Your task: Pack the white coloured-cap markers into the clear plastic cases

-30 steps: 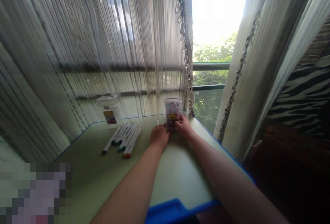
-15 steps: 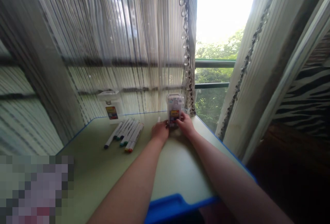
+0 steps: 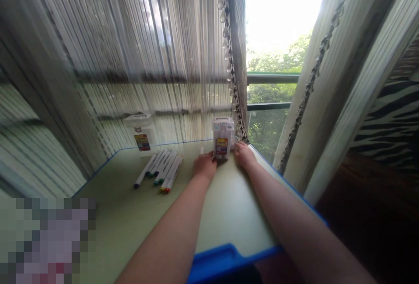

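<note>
A clear plastic marker case [image 3: 223, 138] with a yellow, red and blue label stands upright toward the back of the table, whitish contents showing through its wall. My left hand [image 3: 205, 165] lies low at the case's left side, its fingers reaching to the bottom corner. Just beyond that hand pokes up a small white item [image 3: 201, 150], too small to make out. Off the case's right side is my right hand [image 3: 245, 155], fingers apart, by a clear object [image 3: 234, 141] mostly hidden there. Several white markers [image 3: 163, 168] with coloured ends lie in a row on the left.
A second clear case [image 3: 141, 138] with a similar label stands at the back left, behind the markers. The pale green table [image 3: 229, 214] has a blue edge. Striped string curtains [image 3: 183, 57] hang behind it. Part of the lower left is pixelated.
My right hand has come off the front of the case and shifted right, uncovering its label. My left hand stays low beside the case. The view has moved slightly.
</note>
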`<state>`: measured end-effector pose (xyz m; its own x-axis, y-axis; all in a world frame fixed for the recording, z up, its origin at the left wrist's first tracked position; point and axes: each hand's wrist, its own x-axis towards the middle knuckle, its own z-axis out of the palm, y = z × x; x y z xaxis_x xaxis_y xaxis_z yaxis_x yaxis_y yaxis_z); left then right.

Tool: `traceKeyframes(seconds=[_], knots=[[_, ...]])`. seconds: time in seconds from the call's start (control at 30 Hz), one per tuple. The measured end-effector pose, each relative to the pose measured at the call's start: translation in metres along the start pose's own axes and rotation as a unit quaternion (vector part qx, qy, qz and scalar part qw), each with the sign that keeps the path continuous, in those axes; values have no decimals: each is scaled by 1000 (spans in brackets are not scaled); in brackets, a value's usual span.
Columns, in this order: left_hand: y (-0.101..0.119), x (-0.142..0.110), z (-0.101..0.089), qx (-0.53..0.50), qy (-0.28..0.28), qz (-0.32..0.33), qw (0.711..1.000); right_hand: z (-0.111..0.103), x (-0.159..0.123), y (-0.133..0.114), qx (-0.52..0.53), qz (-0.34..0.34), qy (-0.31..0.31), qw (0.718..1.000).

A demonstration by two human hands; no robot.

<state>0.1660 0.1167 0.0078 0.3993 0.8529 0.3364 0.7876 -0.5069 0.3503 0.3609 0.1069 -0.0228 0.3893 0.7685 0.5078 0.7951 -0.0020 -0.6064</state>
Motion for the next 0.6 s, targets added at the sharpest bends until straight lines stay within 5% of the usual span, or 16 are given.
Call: traceKeyframes(seconds=[0.6], knots=[[2,-2,-1,-4,-5,-16,1000,-3,-2,-7,-111,17,-5,994]])
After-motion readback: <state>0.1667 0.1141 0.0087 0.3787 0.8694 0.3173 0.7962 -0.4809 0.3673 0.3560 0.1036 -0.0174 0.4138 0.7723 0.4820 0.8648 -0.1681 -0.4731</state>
